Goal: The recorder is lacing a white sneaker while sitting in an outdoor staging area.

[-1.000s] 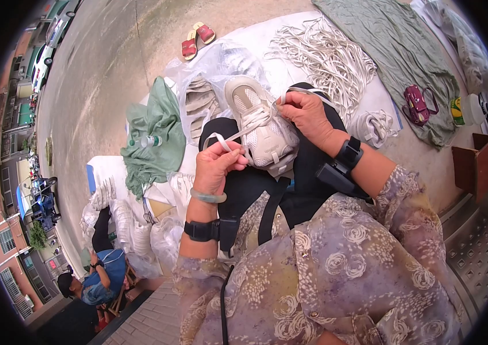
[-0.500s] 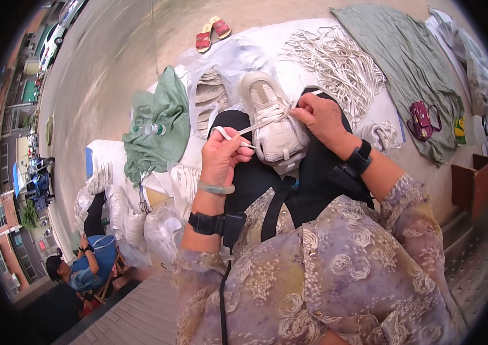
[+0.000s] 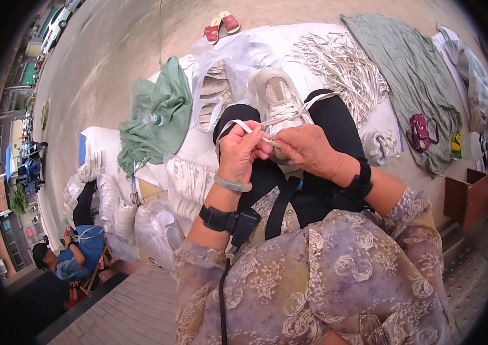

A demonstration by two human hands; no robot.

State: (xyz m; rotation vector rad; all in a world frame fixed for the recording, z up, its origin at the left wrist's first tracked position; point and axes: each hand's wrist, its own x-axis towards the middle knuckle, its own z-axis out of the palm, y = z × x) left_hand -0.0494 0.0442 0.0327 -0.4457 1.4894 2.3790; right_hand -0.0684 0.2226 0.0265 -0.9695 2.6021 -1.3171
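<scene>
A beige-white sneaker [image 3: 277, 95] stands between my knees, its toe pointing away from me and its heel end hidden behind my hands. A flat white shoelace [image 3: 281, 112] crosses over its tongue area and loops out on both sides. Close in front of the shoe, my left hand [image 3: 242, 148] pinches the lace between thumb and fingers. My right hand [image 3: 307, 148] meets it there, its fingers closed on the lace too. The fingertips of both hands nearly touch.
A heap of loose laces [image 3: 344, 72] lies on the white sheet at the far right. Beside my left knee sits a plastic bag [image 3: 212, 95] of shoe parts. Green cloth [image 3: 160, 112] with a bottle [image 3: 153, 119] lies further left. A co-worker [image 3: 74, 253] sits at the lower left.
My right hand has come left and nearer to me, from the shoe's right side to meet my left hand. The lace is now pinched by both hands together.
</scene>
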